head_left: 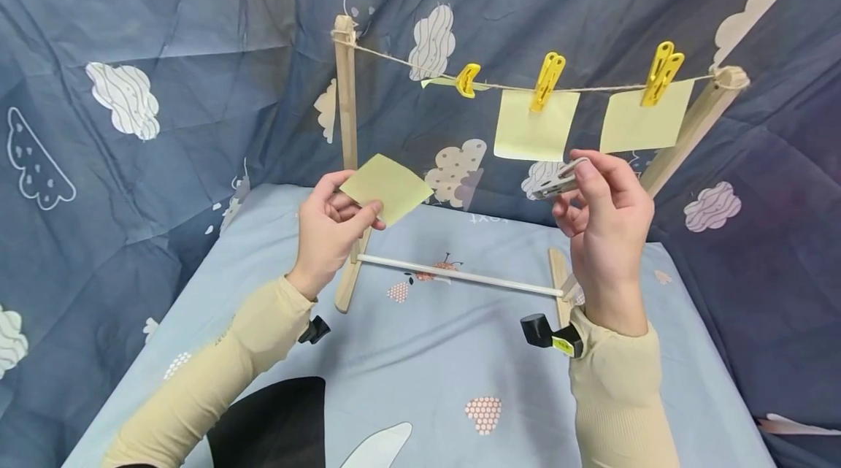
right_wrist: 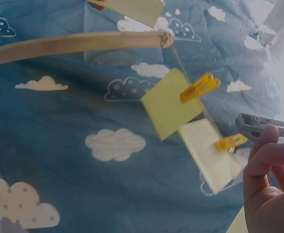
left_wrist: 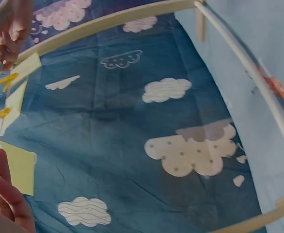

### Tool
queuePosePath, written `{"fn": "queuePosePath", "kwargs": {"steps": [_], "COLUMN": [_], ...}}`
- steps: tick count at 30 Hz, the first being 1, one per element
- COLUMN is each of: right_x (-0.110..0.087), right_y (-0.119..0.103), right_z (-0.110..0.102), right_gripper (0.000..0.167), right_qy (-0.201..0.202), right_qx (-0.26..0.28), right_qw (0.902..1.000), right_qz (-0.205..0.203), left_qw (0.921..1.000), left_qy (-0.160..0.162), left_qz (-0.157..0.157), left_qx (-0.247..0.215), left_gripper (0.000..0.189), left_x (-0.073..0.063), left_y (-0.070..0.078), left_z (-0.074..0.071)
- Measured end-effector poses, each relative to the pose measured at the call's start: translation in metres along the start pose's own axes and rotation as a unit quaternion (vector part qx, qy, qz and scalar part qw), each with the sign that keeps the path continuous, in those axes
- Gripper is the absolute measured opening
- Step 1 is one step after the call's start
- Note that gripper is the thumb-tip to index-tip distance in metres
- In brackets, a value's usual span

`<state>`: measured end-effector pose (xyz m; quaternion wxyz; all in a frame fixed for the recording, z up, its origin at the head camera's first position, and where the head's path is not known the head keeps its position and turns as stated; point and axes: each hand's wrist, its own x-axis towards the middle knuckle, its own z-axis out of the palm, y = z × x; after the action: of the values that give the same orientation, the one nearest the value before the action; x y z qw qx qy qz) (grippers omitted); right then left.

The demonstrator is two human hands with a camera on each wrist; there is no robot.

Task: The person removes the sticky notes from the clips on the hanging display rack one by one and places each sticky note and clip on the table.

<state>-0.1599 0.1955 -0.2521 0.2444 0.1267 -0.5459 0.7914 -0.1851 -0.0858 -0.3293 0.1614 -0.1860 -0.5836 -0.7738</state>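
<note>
in front of cloud-printed cloth (head_left: 217, 125), pinching yellow note (head_left: 390, 187) with left hand (head_left: 328, 227). gripping grey clothespin (head_left: 558, 182) with right hand (head_left: 611, 223)

The loose note (head_left: 390, 187), below the string (head_left: 591, 90), hides part of the left fingers (head_left: 331, 182); lettering on the left sleeve (head_left: 263, 333) is too small to read. The string's leftmost paper (head_left: 434, 81) shows nearly edge-on, its face hidden. Beside the string, the right-wrist view's edge cuts off the grey clip (right_wrist: 253, 121) and right hand (right_wrist: 273, 158).
</note>
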Motion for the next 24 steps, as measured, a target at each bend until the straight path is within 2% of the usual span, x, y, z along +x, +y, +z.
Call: {"fn": "queuePosePath", "kwargs": {"steps": [5, 9, 15, 20, 24], "right_x": [-0.006, -0.011, -0.018, -0.023, -0.029], "right_y": [0.010, 0.019, 0.031, 0.040, 0.049], "right_z": [-0.014, -0.024, -0.037, -0.050, -0.062], "right_gripper": [0.019, 0.023, 0.027, 0.030, 0.034], "right_qy": [0.031, 0.051, 0.069, 0.089, 0.112], "right_qx": [-0.002, 0.012, 0.031, 0.011, -0.011], "right_qw": [0.9992, 0.9976, 0.9950, 0.9925, 0.9879], "right_qz": [0.025, 0.046, 0.065, 0.083, 0.106], "left_qw": [0.9986, 0.9965, 0.9956, 0.9921, 0.9861], "left_qy": [-0.010, -0.018, -0.025, -0.021, -0.012], "left_qz": [0.018, 0.009, -0.037, -0.085, -0.123], "left_qx": [0.050, 0.081, 0.083, 0.089, 0.111], "left_gripper": [0.039, 0.040, 0.040, 0.041, 0.041], "left_x": [-0.006, -0.012, -0.019, -0.026, -0.029], "left_y": [-0.014, -0.025, -0.040, -0.050, -0.057], "left_z": [-0.005, -0.008, -0.015, -0.021, -0.026]}}
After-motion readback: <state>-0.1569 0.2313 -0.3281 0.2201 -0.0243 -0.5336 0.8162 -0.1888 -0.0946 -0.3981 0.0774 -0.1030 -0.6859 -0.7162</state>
